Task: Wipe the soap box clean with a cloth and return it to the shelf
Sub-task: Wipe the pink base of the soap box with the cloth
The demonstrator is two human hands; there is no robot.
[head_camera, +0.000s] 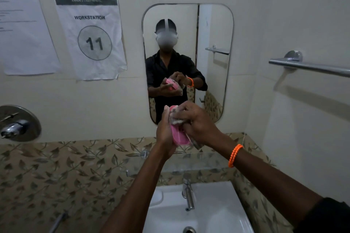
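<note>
Pink soap box (pixel 179 136) gripped in left hand (pixel 164 134) above the sink (pixel 223 212), steadied so right hand (pixel 198 125), clutching a grey cloth (pixel 177 119), can rub its upper end. Raised off the glass shelf (pixel 208 159), probably for reach. Wall sheet (pixel 91 34) reads "WORKSTATION 11"

Glossy pink plastic soap box (pixel 179 136); soft, nubbly grey cloth (pixel 177 119); polished chrome tap (pixel 187 193) and towel rail (pixel 310 66); smooth white glazed basin (pixel 217 213); creased matt paper sign (pixel 91 36).
</note>
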